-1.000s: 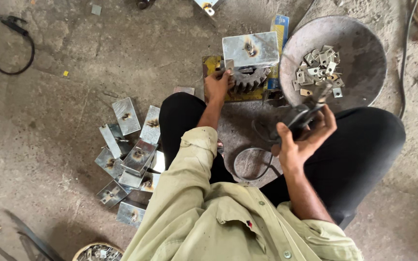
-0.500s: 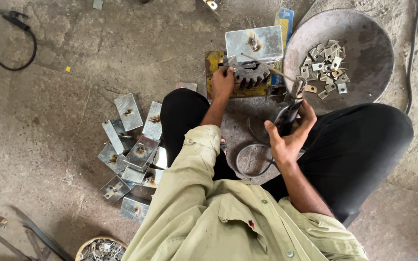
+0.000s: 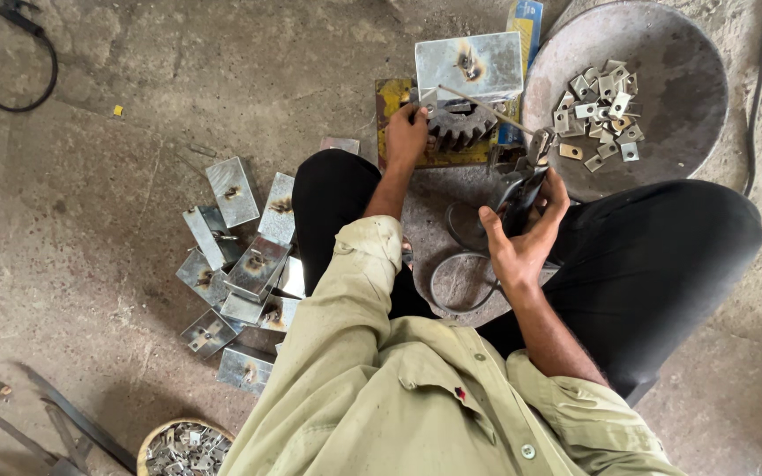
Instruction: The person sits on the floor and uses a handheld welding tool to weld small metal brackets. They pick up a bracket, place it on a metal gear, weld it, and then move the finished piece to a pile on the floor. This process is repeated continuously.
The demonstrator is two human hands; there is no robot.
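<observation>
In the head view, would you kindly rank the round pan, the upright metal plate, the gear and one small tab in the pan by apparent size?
1. Round pan
2. Upright metal plate
3. Gear, partly hidden under the plate
4. Small tab

Left hand (image 3: pixel 406 134) reaches forward, fingers curled down; right hand (image 3: pixel 518 231) closed, wrist bent back.
</observation>
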